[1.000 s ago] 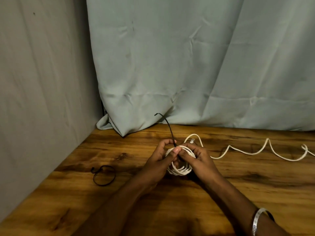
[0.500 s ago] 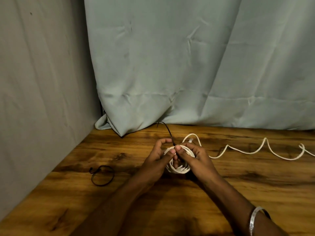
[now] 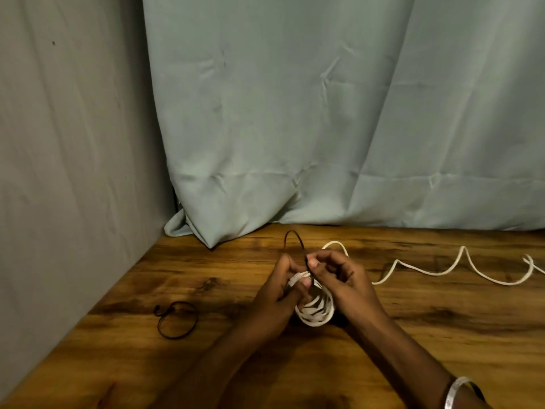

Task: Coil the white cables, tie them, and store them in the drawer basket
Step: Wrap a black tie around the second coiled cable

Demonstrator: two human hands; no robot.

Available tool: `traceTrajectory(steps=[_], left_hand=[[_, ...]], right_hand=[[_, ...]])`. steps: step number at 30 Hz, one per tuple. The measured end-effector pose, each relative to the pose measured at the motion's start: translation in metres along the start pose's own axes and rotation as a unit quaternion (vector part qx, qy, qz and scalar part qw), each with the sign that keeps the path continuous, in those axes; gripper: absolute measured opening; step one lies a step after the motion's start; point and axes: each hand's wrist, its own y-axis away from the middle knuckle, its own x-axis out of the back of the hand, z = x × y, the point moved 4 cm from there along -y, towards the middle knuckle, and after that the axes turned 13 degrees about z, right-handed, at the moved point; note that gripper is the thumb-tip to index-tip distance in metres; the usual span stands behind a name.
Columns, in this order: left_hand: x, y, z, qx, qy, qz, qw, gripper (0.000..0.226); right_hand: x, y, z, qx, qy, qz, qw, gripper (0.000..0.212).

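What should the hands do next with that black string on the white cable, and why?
Probably pull the black tie snug round the coiled white cable and twist it closed. The left hand grips the coil, the right hand pinches the tie at its top, and the tie's free end sticks up loose, so the coil does not look fastened yet.

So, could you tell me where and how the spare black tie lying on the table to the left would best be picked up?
Probably pinch the spare black tie at its small hooked end on the upper left, coming straight down from above. It lies flat on the wooden table as a thin open loop, so only a top-down fingertip grip seems workable; that end stands out from the loop.
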Motion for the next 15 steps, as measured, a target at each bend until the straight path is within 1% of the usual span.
traceTrajectory(steps=[2,3,6,9,12,15], left_hand=[[-0.0017,0.0016,-0.001,-0.005,-0.02,-0.013,1.0,0.004],[-0.0021,0.0016,-0.0015,-0.003,-0.024,-0.016,1.0,0.004],[-0.0034,0.002,-0.0015,0.0,-0.025,-0.023,0.999,0.005],[-0.0038,0.0029,0.0003,-0.011,-0.023,-0.025,0.999,0.005],[-0.0048,0.0036,0.002,-0.026,-0.025,-0.031,0.999,0.005],[-0.005,0.0018,-0.0003,-0.034,-0.035,-0.023,0.999,0.006]], right_hand=[[0.0029,-0.0025,-0.0014,0.013,0.0,0.019,1.0,0.014],[0.0045,-0.0042,-0.0019,0.008,-0.008,0.03,0.999,0.013],[0.0073,-0.0073,-0.0023,-0.039,-0.056,0.038,0.997,0.024],[0.006,-0.0058,0.0,-0.05,-0.035,0.018,0.998,0.028],[0.0026,-0.0028,-0.0013,-0.026,0.012,-0.003,1.0,0.03],[0.0059,-0.0021,-0.0084,0.03,0.047,0.022,0.998,0.025]])
